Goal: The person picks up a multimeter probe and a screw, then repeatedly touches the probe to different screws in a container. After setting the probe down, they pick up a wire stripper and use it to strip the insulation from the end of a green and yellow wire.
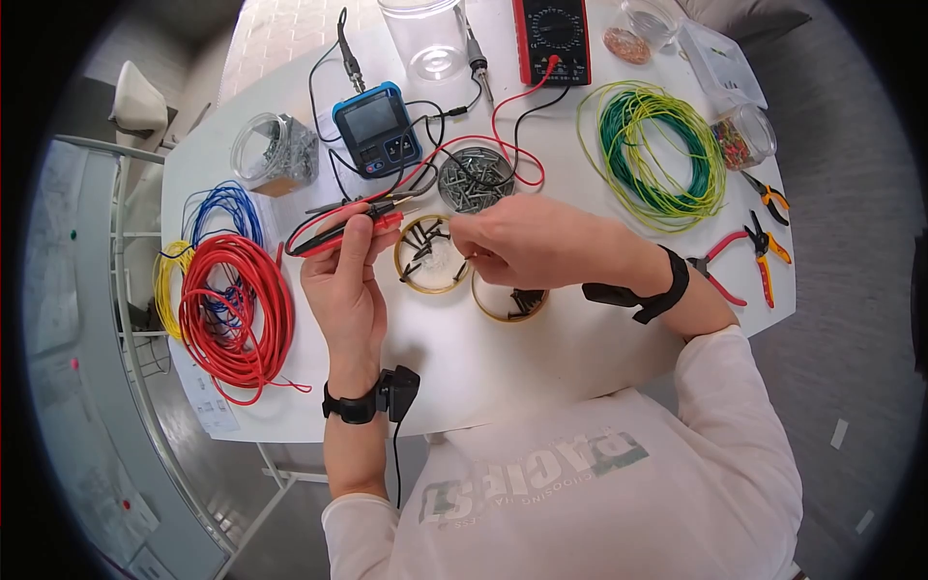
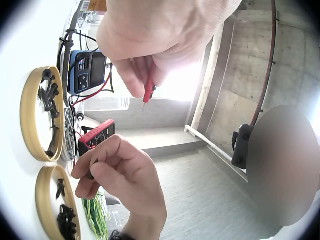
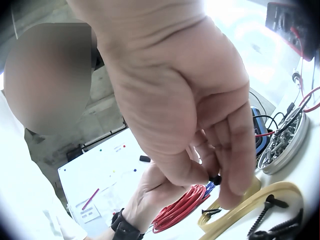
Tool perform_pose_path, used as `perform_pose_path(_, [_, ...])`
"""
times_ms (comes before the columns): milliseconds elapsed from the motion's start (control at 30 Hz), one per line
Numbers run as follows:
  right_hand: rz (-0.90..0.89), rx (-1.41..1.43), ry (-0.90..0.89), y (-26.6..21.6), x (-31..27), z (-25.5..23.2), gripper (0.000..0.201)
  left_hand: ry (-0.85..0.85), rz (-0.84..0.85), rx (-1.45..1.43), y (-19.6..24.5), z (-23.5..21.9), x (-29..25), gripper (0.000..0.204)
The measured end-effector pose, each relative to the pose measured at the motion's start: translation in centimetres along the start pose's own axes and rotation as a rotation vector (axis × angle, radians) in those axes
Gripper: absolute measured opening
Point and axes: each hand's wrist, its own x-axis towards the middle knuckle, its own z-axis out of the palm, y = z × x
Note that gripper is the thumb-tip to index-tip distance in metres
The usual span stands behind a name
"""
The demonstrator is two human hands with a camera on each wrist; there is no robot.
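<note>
My left hand holds a red test probe and a black test probe together, raised over the table. In the left wrist view the red probe's metal tip pokes out past the fingers. My right hand pinches a small black screw between thumb and fingers; most of it is hidden. Below the hands lie two shallow round dishes with yellow rims. The left dish holds scattered black screws. In the right dish, partly covered by the right hand, black screws lie bunched.
A dish of silver screws sits behind. Further back are a blue tester, a red multimeter with leads, and a clear jar. Red cable lies left; green wire and pliers lie right.
</note>
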Motion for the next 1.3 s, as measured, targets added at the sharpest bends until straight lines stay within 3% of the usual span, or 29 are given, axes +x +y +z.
perform_pose_path(133, [0.026,0.145,0.09,0.5,0.4,-0.4,0.016,0.023,-0.017,-0.044,0.2,0.2,0.0,0.017])
perform_pose_path(200, [0.039,0.415,0.107,0.7,0.6,-0.6,0.019,0.018,-0.019,-0.043,0.2,0.2,0.0,0.017])
perform_pose_path(233, [0.04,0.415,0.109,0.8,0.8,-0.4,0.019,0.015,-0.019,-0.043,0.1,0.2,0.0,0.017])
perform_pose_path(300, [0.092,0.797,0.161,1.1,1.1,0.1,0.017,0.005,-0.022,-0.048,0.1,0.2,0.0,0.017])
perform_pose_path(600, [-0.024,0.939,0.315,1.4,1.6,0.6,0.024,-0.055,-0.06,-0.024,0.2,0.5,-0.2,0.018])
perform_pose_path(1300, [-0.058,0.984,0.229,-0.4,1.0,-0.2,0.031,-0.071,-0.058,0.004,0.1,0.5,-0.2,0.018])
